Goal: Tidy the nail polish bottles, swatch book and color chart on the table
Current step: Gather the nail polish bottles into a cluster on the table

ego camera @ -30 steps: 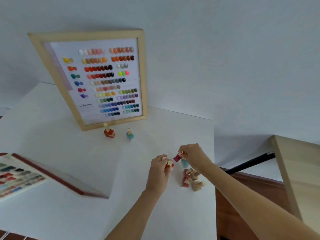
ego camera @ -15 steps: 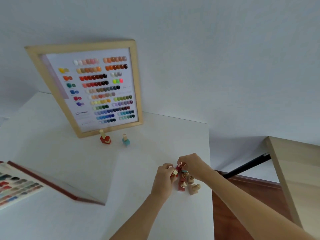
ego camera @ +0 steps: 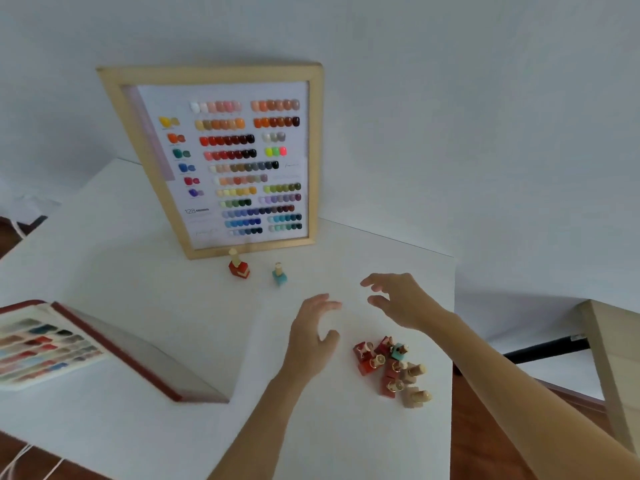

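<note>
A cluster of several nail polish bottles [ego camera: 393,367], red, teal and beige with gold caps, stands near the right edge of the white table [ego camera: 138,278]. My left hand [ego camera: 311,336] hovers open just left of the cluster. My right hand [ego camera: 398,299] is open above and behind it, fingers spread. Two more bottles stand apart by the chart: a red bottle [ego camera: 239,266] and a teal bottle [ego camera: 279,274]. The wood-framed color chart [ego camera: 225,161] leans upright against the wall. The open swatch book [ego camera: 45,344] with a red cover lies at the left.
The table's right edge [ego camera: 452,341] runs close beside the bottle cluster, with wooden floor below. A light wood furniture piece [ego camera: 616,368] stands at the far right. A white wall rises behind the table.
Both hands held bottles at the cluster; they have let go and lifted away toward the chart, now open. The cluster stays near the table's right edge.
</note>
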